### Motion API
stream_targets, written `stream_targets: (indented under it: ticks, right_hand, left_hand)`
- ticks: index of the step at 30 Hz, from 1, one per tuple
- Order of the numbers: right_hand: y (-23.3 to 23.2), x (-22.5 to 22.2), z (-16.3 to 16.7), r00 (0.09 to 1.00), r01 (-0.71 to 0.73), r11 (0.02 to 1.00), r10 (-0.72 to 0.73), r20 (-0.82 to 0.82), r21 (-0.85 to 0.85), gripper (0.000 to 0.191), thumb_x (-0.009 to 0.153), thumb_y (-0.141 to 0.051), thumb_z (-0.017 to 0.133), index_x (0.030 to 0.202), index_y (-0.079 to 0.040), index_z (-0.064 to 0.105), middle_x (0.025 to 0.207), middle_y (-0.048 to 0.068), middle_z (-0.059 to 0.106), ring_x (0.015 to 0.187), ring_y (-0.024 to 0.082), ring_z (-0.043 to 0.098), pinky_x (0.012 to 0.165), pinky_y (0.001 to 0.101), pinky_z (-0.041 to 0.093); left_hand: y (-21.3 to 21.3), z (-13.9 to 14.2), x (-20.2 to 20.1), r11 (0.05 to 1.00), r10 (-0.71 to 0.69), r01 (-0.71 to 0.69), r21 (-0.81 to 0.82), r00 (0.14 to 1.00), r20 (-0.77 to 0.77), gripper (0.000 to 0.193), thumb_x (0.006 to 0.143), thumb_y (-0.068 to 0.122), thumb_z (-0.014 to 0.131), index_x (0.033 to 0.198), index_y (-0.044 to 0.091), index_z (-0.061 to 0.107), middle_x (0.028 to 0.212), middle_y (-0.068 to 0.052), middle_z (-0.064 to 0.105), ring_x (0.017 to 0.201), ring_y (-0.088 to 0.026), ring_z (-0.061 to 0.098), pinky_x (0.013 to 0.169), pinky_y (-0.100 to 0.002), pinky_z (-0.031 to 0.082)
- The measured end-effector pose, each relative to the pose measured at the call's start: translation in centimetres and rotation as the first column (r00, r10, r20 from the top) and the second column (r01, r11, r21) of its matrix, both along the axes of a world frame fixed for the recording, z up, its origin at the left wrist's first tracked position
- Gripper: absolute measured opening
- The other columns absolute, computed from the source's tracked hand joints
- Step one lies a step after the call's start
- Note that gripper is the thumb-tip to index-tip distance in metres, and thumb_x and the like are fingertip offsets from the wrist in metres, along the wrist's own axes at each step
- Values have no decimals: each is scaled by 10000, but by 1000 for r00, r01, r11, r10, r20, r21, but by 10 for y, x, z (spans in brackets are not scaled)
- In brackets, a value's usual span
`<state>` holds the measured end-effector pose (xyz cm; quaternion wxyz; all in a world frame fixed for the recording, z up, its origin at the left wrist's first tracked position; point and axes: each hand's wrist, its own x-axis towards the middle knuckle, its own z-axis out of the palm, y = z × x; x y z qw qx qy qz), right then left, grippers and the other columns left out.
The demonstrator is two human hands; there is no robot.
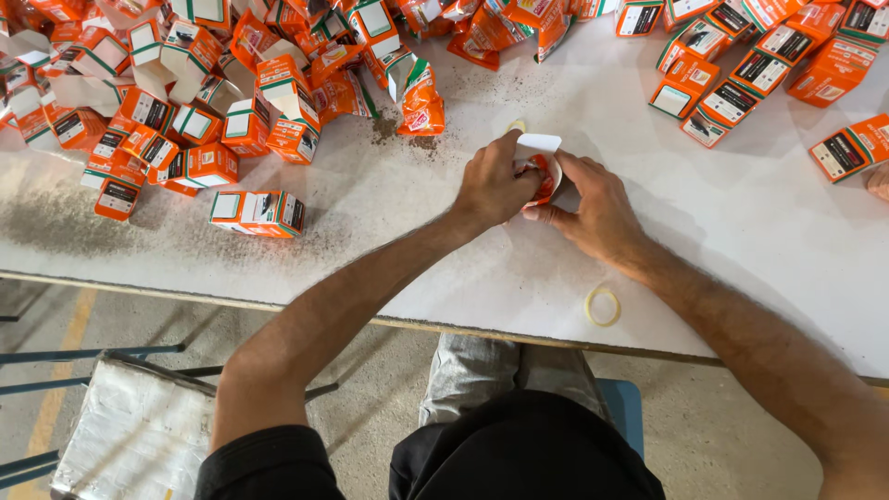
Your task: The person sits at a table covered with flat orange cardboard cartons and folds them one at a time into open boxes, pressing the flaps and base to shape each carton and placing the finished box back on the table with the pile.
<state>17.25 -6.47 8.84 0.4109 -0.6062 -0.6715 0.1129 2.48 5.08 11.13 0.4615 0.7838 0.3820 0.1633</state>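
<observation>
From the head camera, both hands met over the middle of the white table. The left hand and the right hand were closed together on one small orange carton, its white flap standing up above the fingers, so that each hand braced the carton against the other while it was worked on. It was held just above the tabletop, close to the body. A big heap of cartons lay to the left within reach, and a smaller group of cartons to the right. A rubber band lay near the table edge, beside the right forearm. Dark powder dusted the surface.
</observation>
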Motion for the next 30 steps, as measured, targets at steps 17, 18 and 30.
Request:
stream_targets:
  ticks: [17,18,30]
  right_hand:
    - [1,1,-13,993,-51,997,44,110,64,663,768,-299,906,1289,-4,622,1136,164,723,1049,351,658,917,461,519]
    - [1,0,-11,993,-42,996,33,114,81,717,750,-305,909,1305,25,598,1138,180,709,1054,359,651,911,464,517]
    - [-1,-7,-2,998,-11,998,7,60,63,778,766,-263,899,1385,32,533,1112,200,713,1035,402,664,902,490,508]
  left_hand:
    - [14,-13,-6,980,-46,80,-181,982,184,339,846,172,602,1096,-38,692,910,-124,745,608,-200,732,412,-312,613]
    - [13,-11,-5,989,-31,53,-138,987,158,335,851,179,601,1095,-31,694,894,-124,749,605,-195,732,415,-306,604]
    - [-6,-33,-30,978,3,-49,200,974,226,401,883,316,687,1134,10,618,851,-155,733,707,-233,735,646,-414,580]
